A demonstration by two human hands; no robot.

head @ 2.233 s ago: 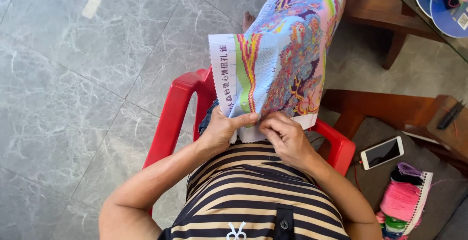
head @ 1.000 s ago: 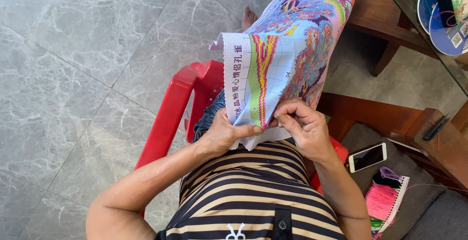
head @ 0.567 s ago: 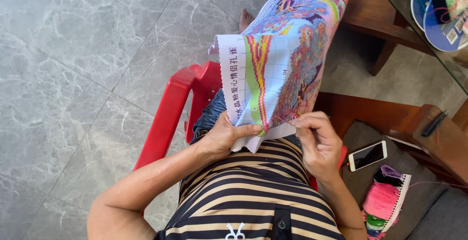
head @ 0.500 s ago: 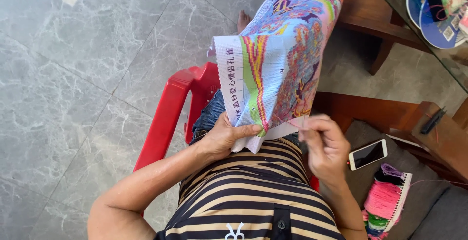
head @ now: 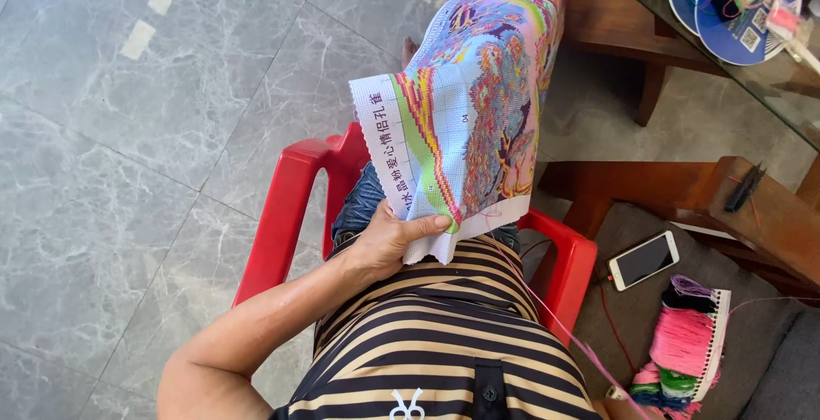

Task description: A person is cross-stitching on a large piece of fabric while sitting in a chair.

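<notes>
Seated person in a black-and-tan striped shirt [head: 436, 335], camera looking straight down the torso. Left hand [head: 389, 241] sits just above the lap, fingers curled under and thumb pressed on top, pinching the lower left corner of the cross-stitch canvas [head: 470, 113]. Right hand is out of frame at the bottom right, so can't tell what its fingers are doing. A thin pink thread [head: 547, 317] runs taut from the canvas's lower edge down across the shirt toward that bottom right corner. Canvas is held up and tilted away from the body, mostly stitched in multicolour patterning, with a white unstitched border on the near and left edges carrying a column of printed characters. Person sits on a red plastic chair [head: 290, 207]; its armrests show on both sides of the lap. To the right, on a grey cushion [head: 615, 326], a smartphone [head: 644, 259] lies face up, and near it a card of sorted threads [head: 688, 343], mostly pink with green and purple. Past that, a wooden armrest [head: 683, 189] with small dark thread snips [head: 745, 188] lying on it. Far right top: glass table [head: 683, 53] holding blue round fans [head: 726, 10] with bits of thread on top. Floor is grey marble tile [head: 128, 130].
</notes>
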